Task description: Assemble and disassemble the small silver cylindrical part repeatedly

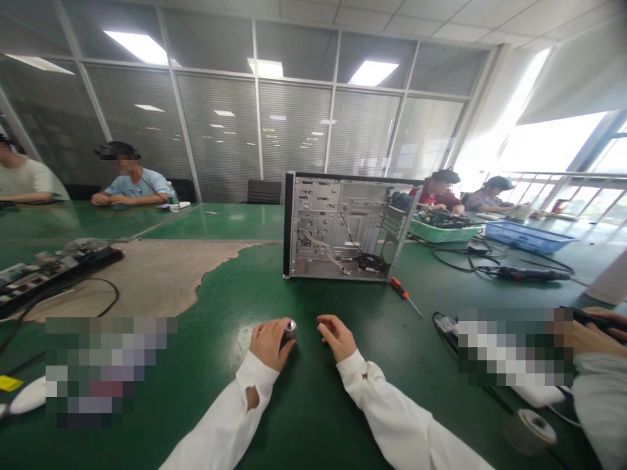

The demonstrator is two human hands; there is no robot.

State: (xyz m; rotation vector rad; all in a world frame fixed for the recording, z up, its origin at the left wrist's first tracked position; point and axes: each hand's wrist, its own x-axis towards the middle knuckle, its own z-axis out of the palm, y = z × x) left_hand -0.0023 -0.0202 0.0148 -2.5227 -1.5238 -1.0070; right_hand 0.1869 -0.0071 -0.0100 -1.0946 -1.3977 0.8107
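My left hand [270,343] rests low over the green table, its fingers wrapped round a small silver-grey cylinder [290,329] whose shiny top shows between thumb and fingers. To the right, my right hand [339,337] is held a short way off with its fingers curled in a pinch. Anything between those fingertips is too small to make out. Beyond both hands stands an open computer case [337,225], with loose cables and a black fan inside. A screwdriver [402,290] with an orange-red and black handle lies by the case's lower right corner.
Circuit boards [59,267] lie at left on a bare brown patch. Green [445,232] and blue [529,236] baskets stand at far right near black cables. A tape-like roll [531,431] sits lower right, beside another person's arm [595,372]. Several people sit around the table.
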